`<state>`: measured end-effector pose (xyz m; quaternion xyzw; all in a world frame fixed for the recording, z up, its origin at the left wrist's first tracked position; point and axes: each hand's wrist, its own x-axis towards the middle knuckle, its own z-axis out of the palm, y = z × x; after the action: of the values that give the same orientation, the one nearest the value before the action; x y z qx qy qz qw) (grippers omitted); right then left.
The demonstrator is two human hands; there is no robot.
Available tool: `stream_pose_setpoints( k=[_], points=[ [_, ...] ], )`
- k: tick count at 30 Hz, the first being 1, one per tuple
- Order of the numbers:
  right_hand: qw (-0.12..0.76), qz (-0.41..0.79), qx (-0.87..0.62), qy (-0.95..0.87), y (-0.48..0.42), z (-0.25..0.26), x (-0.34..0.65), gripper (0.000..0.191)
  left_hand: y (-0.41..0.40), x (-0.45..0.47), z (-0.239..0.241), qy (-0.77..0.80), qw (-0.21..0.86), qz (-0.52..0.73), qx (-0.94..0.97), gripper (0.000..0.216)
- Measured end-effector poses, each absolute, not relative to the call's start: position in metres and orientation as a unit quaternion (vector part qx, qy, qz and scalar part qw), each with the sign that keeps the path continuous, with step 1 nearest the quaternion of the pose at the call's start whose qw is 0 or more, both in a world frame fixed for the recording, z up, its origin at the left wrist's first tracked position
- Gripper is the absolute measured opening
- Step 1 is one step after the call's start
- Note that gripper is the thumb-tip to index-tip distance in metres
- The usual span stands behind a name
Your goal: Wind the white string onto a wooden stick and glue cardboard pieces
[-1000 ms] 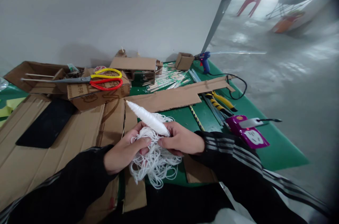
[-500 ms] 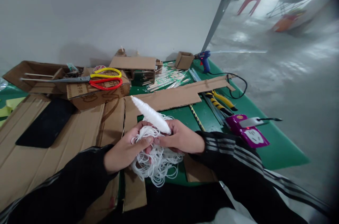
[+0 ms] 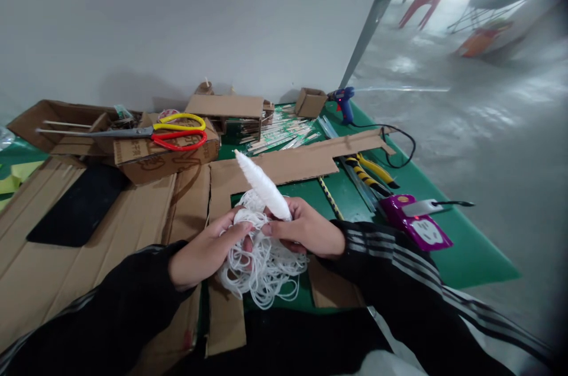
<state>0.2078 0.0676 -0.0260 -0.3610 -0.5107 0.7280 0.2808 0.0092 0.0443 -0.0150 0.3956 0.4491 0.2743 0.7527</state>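
Observation:
A white spindle of wound thread point(image 3: 261, 182) slants up and left out of my right hand point(image 3: 306, 227), whose fingers are wrapped round its thick lower end. My left hand point(image 3: 217, 246) is closed on a loose tangle of thin white cord point(image 3: 261, 272), thumb on top of the strands. Loops of the cord spread below and between both hands, over the table and cardboard. The fingers of both hands are partly hidden by the cord and the spindle.
Red-and-yellow scissors point(image 3: 177, 130) lie on a cardboard box point(image 3: 166, 157). A dark tablet-like slab point(image 3: 80, 204) is on cardboard at left. Pliers point(image 3: 370, 172), a purple device point(image 3: 415, 222) and a blue glue gun point(image 3: 342, 105) with its cable sit at right near the green table's edge point(image 3: 488, 263).
The spindle has tilted more upright and shifted slightly right with my right hand. My left hand has moved a little away from it, to the left, with the cord.

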Motion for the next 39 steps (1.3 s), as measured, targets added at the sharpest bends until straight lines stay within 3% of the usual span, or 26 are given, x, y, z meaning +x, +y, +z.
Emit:
stream_pose_setpoints(
  k=[5, 13, 19, 25, 35, 39],
  points=[
    [0.255, 0.7, -0.371, -0.554, 0.067, -0.022, 0.208, 0.023, 0.039, 0.009, -0.021, 0.423, 0.764, 0.301, 0.382, 0.025],
    [0.268, 0.685, -0.347, -0.582, 0.068, -0.019, 0.206, 0.018, 0.047, 0.014, -0.008, 0.46, 0.646, 0.273, 0.545, 0.041],
    [0.248, 0.714, -0.353, -0.552, 0.067, -0.021, 0.207, 0.023, 0.047, 0.011, -0.011, 0.423, 0.693, 0.281, 0.512, 0.033],
    [0.286, 0.741, -0.366, -0.485, 0.065, -0.028, 0.202, 0.028, 0.046, 0.016, -0.011, 0.47, 0.693, 0.298, 0.458, 0.022],
    [0.286, 0.736, -0.358, -0.498, 0.065, -0.031, 0.201, 0.02, 0.045, 0.017, -0.018, 0.499, 0.712, 0.303, 0.39, 0.003],
    [0.275, 0.724, -0.369, -0.514, 0.066, -0.026, 0.202, 0.024, 0.045, 0.014, -0.019, 0.478, 0.735, 0.313, 0.365, 0.008]
  ],
)
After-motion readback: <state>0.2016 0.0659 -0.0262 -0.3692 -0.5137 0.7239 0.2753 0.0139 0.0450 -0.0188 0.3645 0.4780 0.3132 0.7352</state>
